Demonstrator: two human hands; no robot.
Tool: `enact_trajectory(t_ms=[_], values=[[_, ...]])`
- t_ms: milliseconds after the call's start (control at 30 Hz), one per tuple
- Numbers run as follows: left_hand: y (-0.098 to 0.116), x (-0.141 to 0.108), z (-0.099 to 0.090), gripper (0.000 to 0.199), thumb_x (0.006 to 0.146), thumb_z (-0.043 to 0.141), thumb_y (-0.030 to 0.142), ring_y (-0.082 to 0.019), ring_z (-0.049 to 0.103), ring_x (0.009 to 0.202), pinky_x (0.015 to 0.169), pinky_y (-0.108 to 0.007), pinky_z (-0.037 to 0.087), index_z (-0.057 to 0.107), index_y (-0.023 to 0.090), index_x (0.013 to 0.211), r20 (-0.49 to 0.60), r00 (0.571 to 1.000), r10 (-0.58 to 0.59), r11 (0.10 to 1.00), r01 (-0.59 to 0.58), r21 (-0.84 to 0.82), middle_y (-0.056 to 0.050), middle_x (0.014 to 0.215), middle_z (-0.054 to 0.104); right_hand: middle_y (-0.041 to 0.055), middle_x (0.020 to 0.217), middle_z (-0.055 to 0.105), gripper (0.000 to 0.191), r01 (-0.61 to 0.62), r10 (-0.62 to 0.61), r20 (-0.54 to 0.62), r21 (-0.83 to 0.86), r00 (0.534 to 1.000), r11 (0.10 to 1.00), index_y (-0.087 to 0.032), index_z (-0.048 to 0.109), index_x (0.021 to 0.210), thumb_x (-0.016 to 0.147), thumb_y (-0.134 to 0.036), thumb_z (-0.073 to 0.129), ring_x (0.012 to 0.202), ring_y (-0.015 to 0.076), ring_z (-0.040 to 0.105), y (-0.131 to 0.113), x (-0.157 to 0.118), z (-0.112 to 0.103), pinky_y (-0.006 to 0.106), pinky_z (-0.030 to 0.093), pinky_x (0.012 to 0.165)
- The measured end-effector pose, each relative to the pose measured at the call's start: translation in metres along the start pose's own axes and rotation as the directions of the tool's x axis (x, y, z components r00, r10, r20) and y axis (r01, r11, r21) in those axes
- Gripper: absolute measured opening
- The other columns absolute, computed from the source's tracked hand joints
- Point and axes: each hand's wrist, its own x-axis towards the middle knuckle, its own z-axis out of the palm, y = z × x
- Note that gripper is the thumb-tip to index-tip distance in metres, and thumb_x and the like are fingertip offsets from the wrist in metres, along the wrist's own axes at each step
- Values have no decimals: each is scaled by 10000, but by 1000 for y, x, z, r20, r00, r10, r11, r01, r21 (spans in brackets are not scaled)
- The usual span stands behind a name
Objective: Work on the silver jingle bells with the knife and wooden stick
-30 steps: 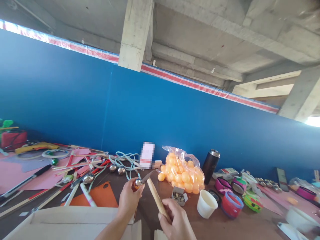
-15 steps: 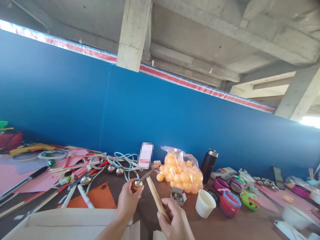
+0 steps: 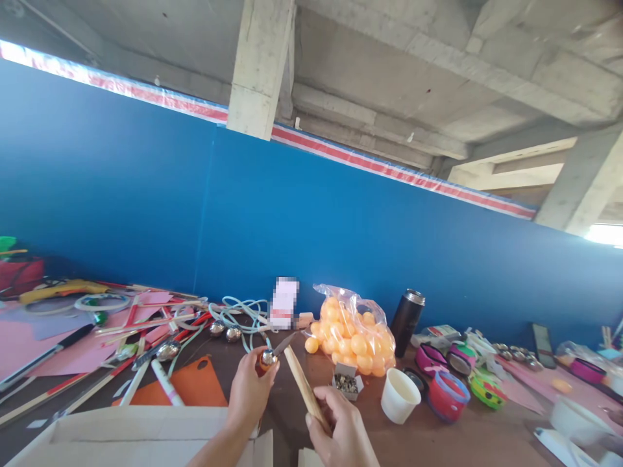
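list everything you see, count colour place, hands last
ceiling: one, grey, top
partition: one, blue, behind
table: one, brown, below partition
bag: one, clear, centre
balls: many, orange, mostly in bag
slab: one, whitish, left of bag
bottle: one, black, right of bag
box: one, grey, in front of bag
cup: one, white, right of box
round pieces: several, mixed colours, right
phone: one, dark, far right
metal balls: several, silver, both sides
cord: count unclear, pale blue, left of bag
sheets: several, mostly pink, both sides
sticks: several, red and tan, left
cardboard: count unclear, beige, bottom
left hand: one, bottom, holding silver ball
right hand: one, bottom, holding tan stick
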Motion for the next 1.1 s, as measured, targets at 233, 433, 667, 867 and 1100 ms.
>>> enact_trajectory(t_ms=[233, 433, 667, 867, 1100], values=[[0, -1, 0, 463, 639, 578, 447, -181, 610, 699, 651, -296, 461, 579, 157, 1000, -20, 999, 42, 998, -42, 37, -60, 844, 642, 15, 718, 592, 182, -26, 26, 24, -6, 999, 1000, -186, 574, 820, 658, -159, 495, 580, 135, 546, 0, 0, 1, 194, 409, 518], [-4, 0, 3, 451, 652, 569, 430, -189, 610, 738, 669, -300, 459, 570, 163, 1016, -33, 998, 55, 997, -53, 47, -64, 878, 635, 18, 726, 598, 195, -3, 3, 7, -7, 1000, 1000, -188, 575, 832, 654, -156, 503, 592, 140, 553, 4, 0, 3, 192, 412, 518], [-5, 0, 3, 433, 680, 543, 416, -185, 612, 763, 683, -295, 458, 561, 161, 1031, -15, 998, 66, 996, -65, 66, -72, 932, 630, 22, 734, 604, 198, -6, 6, -14, 0, 1000, 1000, -183, 580, 845, 660, -160, 513, 588, 139, 554, 10, 0, 6, 190, 416, 513], [-5, 0, 3, 422, 688, 538, 394, -180, 617, 773, 689, -286, 457, 559, 159, 1038, -7, 998, 56, 993, -55, 109, -73, 947, 630, 16, 737, 603, 202, 11, -11, 6, 18, 1000, 1000, -187, 577, 839, 651, -155, 511, 594, 134, 558, 7, 0, 4, 183, 420, 520], [4, -3, 1, 421, 677, 544, 392, -190, 618, 765, 675, -287, 453, 575, 153, 1023, 6, 999, 35, 991, -35, 127, -79, 931, 642, 16, 727, 597, 208, 21, -21, -5, 8, 1000, 1000, -189, 574, 863, 667, -164, 509, 604, 141, 566, 4, 0, 0, 195, 434, 548]])
